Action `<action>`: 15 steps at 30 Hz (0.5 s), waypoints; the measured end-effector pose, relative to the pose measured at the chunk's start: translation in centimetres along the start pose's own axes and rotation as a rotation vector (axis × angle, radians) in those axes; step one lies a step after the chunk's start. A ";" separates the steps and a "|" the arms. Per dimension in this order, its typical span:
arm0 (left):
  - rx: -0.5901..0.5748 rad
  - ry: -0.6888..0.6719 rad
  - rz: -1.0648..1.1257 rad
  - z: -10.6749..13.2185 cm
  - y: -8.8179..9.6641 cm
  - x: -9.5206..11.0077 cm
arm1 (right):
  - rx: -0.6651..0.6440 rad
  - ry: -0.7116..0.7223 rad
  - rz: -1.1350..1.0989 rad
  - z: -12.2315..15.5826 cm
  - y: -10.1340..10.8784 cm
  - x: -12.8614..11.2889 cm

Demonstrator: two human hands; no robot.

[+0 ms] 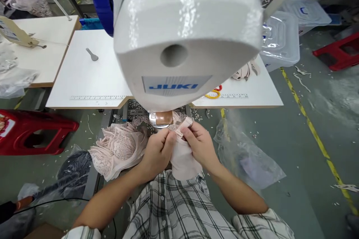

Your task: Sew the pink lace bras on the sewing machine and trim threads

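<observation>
- The pale pink fabric piece (183, 160) looks soft and smooth, with a narrow folded band on top; it hangs between the hands, near the sewing machine (186, 18); the left hand (159, 149) and right hand (201, 145) pinch its upper edge
- The white desk (81, 78) carries a grey spoon-shaped piece (92, 54); lacy pink garments (119, 149) lie heaped beside the left hand; scraps litter the green floor (269, 127)
- Blue "JUKI" lettering (174, 86) marks the machine; ruler scales (98, 97) line the desk's front edge

The cloth (183, 160) is pale pink, the machine (196, 54) white, the shirt (178, 207) plaid, the lace (123, 146) seemingly floral
</observation>
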State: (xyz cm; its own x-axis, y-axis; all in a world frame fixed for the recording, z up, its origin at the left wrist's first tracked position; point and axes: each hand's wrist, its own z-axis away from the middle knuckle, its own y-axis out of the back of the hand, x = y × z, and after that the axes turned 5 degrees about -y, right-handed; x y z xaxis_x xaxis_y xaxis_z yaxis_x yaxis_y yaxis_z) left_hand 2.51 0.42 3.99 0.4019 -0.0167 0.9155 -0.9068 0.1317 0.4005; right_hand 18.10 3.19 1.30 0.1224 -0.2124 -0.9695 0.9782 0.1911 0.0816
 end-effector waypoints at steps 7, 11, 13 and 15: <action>0.180 -0.050 -0.411 -0.4 1.9 -0.9 | 0.072 0.170 0.294 -5.9 0.2 -3.2; 0.155 -0.185 -0.690 -0.7 2.7 -1.8 | -0.027 0.232 0.293 -8.8 0.2 -3.4; 0.163 -0.193 -0.723 -1.0 2.9 -1.8 | -0.046 0.253 0.299 -9.7 0.1 -3.5; 0.164 -0.185 -0.728 -1.2 3.2 -1.7 | -0.040 0.273 0.332 -10.3 0.0 -3.6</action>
State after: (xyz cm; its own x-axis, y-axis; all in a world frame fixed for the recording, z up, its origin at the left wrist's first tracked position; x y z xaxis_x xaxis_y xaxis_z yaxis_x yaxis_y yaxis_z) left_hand -0.91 2.11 3.66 0.8902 -0.2104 0.4042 -0.4345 -0.1247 0.8920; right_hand 15.96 13.81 2.46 0.3756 0.1274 -0.9180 0.8852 0.2442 0.3960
